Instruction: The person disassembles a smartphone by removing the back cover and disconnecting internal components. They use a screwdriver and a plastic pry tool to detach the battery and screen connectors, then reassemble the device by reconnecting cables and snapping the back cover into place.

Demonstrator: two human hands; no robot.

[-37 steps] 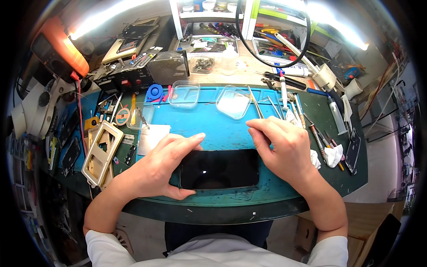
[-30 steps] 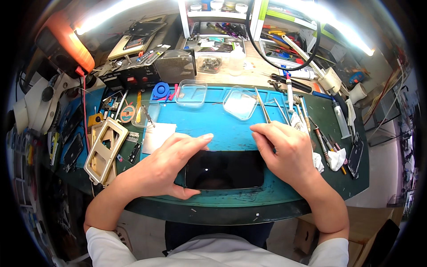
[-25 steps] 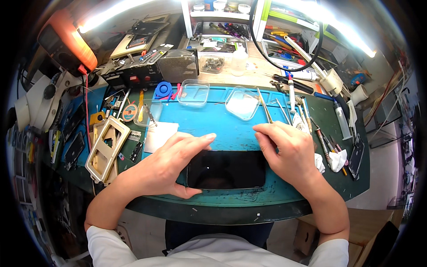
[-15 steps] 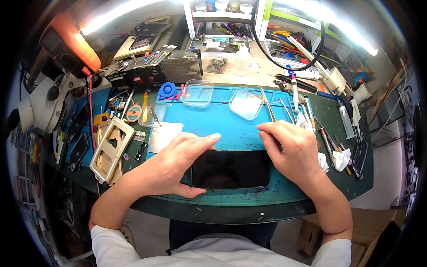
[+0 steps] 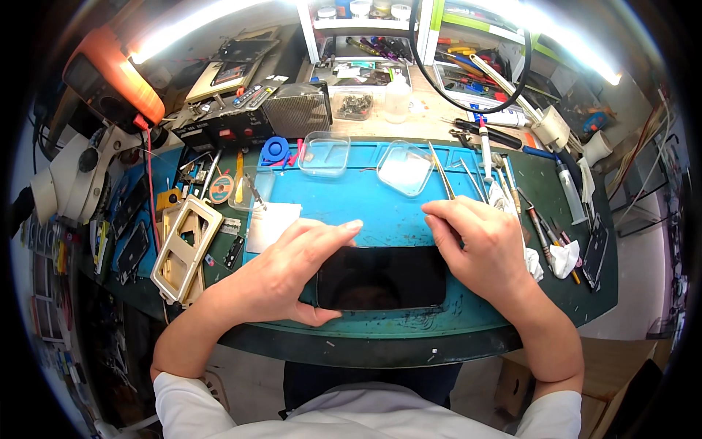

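Near the front edge of the dark green table (image 5: 292, 344), a glossy black rectangular phone (image 5: 380, 283) lies flat between two bare hands.
Across its left end the left hand (image 5: 287, 265) makes a wide grip, thumb at the near long edge, fingers by the far one; good steadying calls for light, even pressure on the edges, clear of the glass. By the far right corner, the right hand (image 5: 477, 238) is curled narrow; whether its fingertips meet or hold anything, I cannot tell. That wrist is best low and relaxed. Beyond, on the bright blue flat mat (image 5: 344, 201), slim pointed metal tweezers (image 5: 442, 173) lie beside a clear square plastic tray (image 5: 404, 170), within easy reach.
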